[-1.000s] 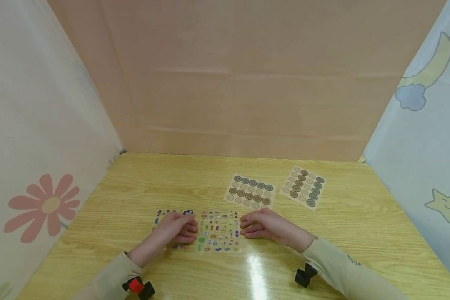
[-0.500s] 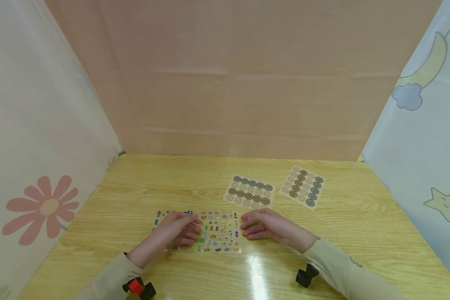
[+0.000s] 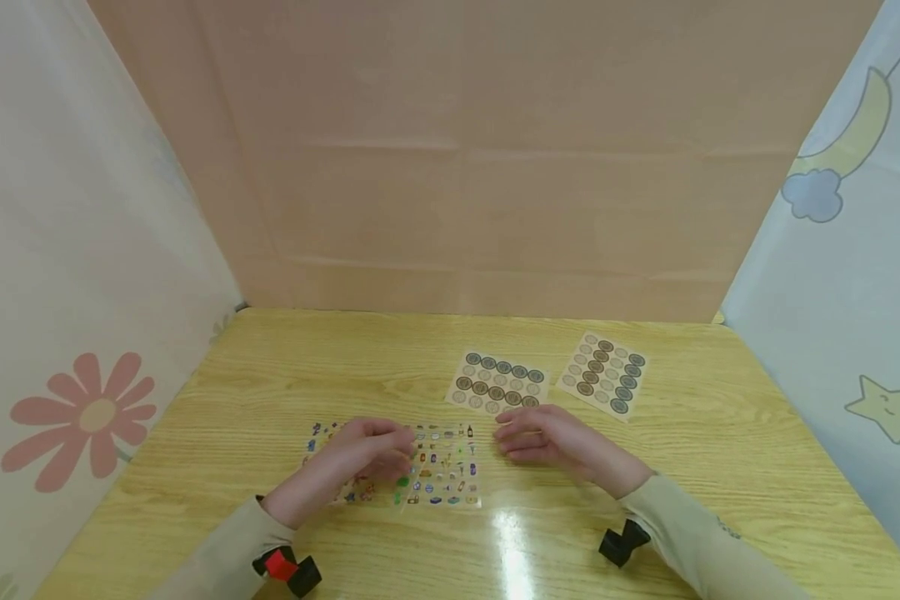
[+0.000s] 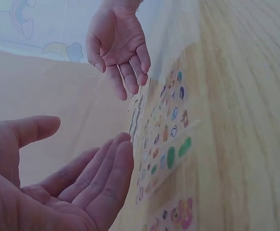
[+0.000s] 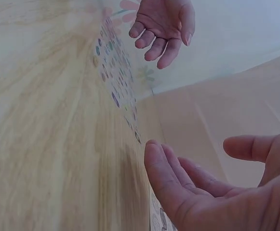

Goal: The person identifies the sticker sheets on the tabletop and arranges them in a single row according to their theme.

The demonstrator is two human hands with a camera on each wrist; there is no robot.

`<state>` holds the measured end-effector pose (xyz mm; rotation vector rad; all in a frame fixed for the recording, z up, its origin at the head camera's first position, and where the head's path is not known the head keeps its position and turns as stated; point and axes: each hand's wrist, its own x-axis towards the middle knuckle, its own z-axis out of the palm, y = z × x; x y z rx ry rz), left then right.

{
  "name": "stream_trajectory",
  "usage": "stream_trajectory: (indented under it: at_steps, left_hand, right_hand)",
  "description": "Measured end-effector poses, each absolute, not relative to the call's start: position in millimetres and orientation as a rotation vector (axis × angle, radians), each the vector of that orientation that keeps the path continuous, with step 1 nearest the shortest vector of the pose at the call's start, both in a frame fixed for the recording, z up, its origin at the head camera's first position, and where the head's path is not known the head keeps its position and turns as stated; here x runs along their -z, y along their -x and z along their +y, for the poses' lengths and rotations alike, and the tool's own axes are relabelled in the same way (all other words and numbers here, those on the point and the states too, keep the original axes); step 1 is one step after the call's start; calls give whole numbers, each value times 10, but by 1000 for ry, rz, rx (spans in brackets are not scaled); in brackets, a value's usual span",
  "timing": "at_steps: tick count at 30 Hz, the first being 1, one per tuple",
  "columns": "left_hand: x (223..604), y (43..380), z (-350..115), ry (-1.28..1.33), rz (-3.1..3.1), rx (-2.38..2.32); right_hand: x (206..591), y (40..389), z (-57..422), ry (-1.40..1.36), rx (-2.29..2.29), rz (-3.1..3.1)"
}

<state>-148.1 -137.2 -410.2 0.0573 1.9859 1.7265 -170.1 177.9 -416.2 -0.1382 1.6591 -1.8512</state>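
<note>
Two clear sticker sheets lie side by side on the table. The right sheet (image 3: pixel 450 479) carries rows of small colourful pictures; the left sheet (image 3: pixel 318 442) is partly hidden under my left hand (image 3: pixel 378 454). That hand hovers over the place where the sheets meet, its fingers relaxed with nothing between them, as the left wrist view also shows. My right hand (image 3: pixel 543 435) is just right of the right sheet, near the lower edge of a sheet of round coin-like pictures (image 3: pixel 498 383). Its fingers are loosely bent and the thumb stands apart, holding nothing.
A second coin-picture sheet (image 3: pixel 603 375) lies tilted at the back right of the wooden table (image 3: pixel 330 358). A plain tan backdrop (image 3: pixel 457 167) stands behind, with printed fabric walls at the left (image 3: pixel 105 250) and right (image 3: pixel 832 292).
My left hand has shifted slightly right over the sheets. The right hand has moved a little right and away from the right sheet's edge. The sheets lie still.
</note>
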Motion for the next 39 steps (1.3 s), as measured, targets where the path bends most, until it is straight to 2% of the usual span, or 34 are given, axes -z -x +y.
stream_trajectory:
  at_steps: [13,28,39]
  left_hand:
    - [4018,1685,-1249,-279,2068,-1649]
    - [4013,2071,-1132,-391,2173,-1622]
    - [4019,2229,-1028,-400,2150,-1621]
  right_hand:
    - [4059,1819,2024,139,1871,1768]
    - [4010,2055,2298,94,1927,1824]
    - [4062,2283,2436,119,1911,1847]
